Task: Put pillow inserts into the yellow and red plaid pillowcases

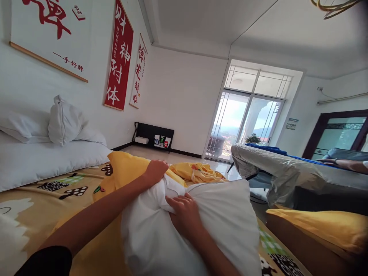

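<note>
A plump white pillow [227, 214] lies in front of me on the bed, its middle bunched into folds. My right hand [186, 212] is closed on those folds, fingers curled into the white cloth. Just beyond it, my left hand [156, 171] is closed at the far edge of the pillow, on a yellow pillowcase [126, 168] that spreads to its left. The left fingertips are partly hidden. More crumpled yellow cloth [198, 172] with a printed pattern lies past my hands.
White pillows [71, 126] are piled on the bed's left side, on a patterned yellow sheet [94, 180]. A yellow cushion-like piece [324, 226] is at the right. Beyond stands a table under a silvery cover [264, 157], with a person's hand [342, 163] resting there. A low black rack [153, 136] stands by the wall.
</note>
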`<state>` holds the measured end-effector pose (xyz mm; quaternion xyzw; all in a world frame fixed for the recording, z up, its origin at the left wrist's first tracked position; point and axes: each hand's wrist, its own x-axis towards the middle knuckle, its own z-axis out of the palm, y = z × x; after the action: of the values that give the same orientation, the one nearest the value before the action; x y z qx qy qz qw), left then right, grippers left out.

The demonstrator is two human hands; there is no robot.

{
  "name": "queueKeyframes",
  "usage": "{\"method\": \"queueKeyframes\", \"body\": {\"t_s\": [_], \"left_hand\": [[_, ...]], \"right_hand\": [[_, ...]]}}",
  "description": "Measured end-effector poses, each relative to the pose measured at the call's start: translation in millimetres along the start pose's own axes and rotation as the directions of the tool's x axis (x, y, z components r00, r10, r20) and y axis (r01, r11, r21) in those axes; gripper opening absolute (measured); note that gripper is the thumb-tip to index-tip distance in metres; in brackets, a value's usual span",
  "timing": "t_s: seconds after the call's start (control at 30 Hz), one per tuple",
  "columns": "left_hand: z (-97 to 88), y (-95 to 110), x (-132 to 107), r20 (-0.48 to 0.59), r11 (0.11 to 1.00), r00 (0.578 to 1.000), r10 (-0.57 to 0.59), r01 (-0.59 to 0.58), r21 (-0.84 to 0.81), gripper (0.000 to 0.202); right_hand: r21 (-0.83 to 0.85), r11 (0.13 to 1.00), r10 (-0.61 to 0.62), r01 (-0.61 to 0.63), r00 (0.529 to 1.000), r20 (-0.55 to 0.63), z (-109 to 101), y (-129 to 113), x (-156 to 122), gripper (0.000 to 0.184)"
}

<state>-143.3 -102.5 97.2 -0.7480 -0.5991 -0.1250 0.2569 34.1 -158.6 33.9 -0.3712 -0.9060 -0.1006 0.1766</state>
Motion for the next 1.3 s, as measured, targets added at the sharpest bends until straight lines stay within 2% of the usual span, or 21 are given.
{"method": "queueKeyframes", "body": {"t_s": [0.17,0.27,0.37,0.43,0.5,0.6,0.67,0.77,0.87,0.93,1.03,1.13,1.23,1.3], "left_hand": [[-34.9,14.6,-9.8,-0.116,0.993,0.989,0.097,-0.088,0.080,0.025],[-53.8,24.4,-14.7,-0.186,0.987,0.974,0.128,-0.106,0.125,0.022],[-63.0,31.5,-12.0,-0.255,0.980,0.953,0.165,-0.130,0.150,0.022],[-58.8,29.0,-7.1,-0.292,0.985,0.945,0.149,-0.116,0.129,0.020],[-43.7,18.9,-4.6,-0.299,0.996,0.951,0.073,-0.056,0.066,0.018],[-6.2,-4.7,-13.8,-0.185,0.997,0.980,-0.067,0.059,-0.052,0.011],[18.1,-19.1,-26.8,-0.108,0.990,0.986,-0.124,0.115,-0.083,0.013],[36.1,-29.4,-43.3,-0.076,0.985,0.984,-0.161,0.156,-0.069,0.019],[31.5,-26.2,-46.7,-0.066,0.987,0.985,-0.158,0.155,-0.040,0.027],[23.8,-22.6,-42.5,-0.053,0.992,0.990,-0.130,0.130,-0.007,0.030],[13.9,-22.4,-30.3,-0.034,0.997,0.998,-0.059,0.061,0.053,0.024],[5.9,-19.7,-12.3,-0.048,0.995,0.999,0.013,-0.008,0.096,0.015],[-3.1,0.8,6.0,-0.084,0.976,0.983,0.162,-0.147,0.163,0.014],[-8.9,20.0,13.5,-0.108,0.940,0.948,0.300,-0.274,0.205,0.015]], "right_hand": [[-0.042,0.997,-0.058,0.058,0.998,0.007,-14.8,3.9,10.7,0.032],[-0.073,0.993,-0.092,0.092,0.996,0.008,-37.1,12.1,27.3,0.036],[-0.114,0.987,-0.109,0.109,0.994,0.011,-58.0,14.7,46.3,0.034],[-0.174,0.975,-0.133,0.140,0.990,0.046,-58.2,8.8,55.4,0.028],[-0.218,0.957,-0.179,0.194,0.980,0.084,-43.2,-0.9,58.4,0.026],[-0.228,0.940,-0.246,0.254,0.967,0.064,-6.6,-9.6,52.5,0.031],[-0.223,0.937,-0.270,0.267,0.963,0.019,8.0,-5.2,47.3,0.038],[-0.194,0.955,-0.242,0.224,0.968,-0.072,-1.3,13.3,47.1,0.053],[-0.164,0.986,-0.061,0.035,0.986,-0.156,-20.9,30.2,51.8,0.075],[-0.126,0.991,0.023,-0.035,0.995,-0.100,-20.9,31.9,51.6,0.079],[0.015,0.999,-0.040,0.039,0.998,0.046,-6.0,17.4,44.6,0.070],[0.090,0.987,-0.141,0.131,0.983,0.118,3.2,-8.5,39.5,0.050],[0.076,0.976,-0.215,0.206,0.967,0.134,1.6,-30.1,44.2,0.037],[0.057,0.968,-0.250,0.245,0.963,0.104,0.4,-33.3,50.1,0.038]]}}
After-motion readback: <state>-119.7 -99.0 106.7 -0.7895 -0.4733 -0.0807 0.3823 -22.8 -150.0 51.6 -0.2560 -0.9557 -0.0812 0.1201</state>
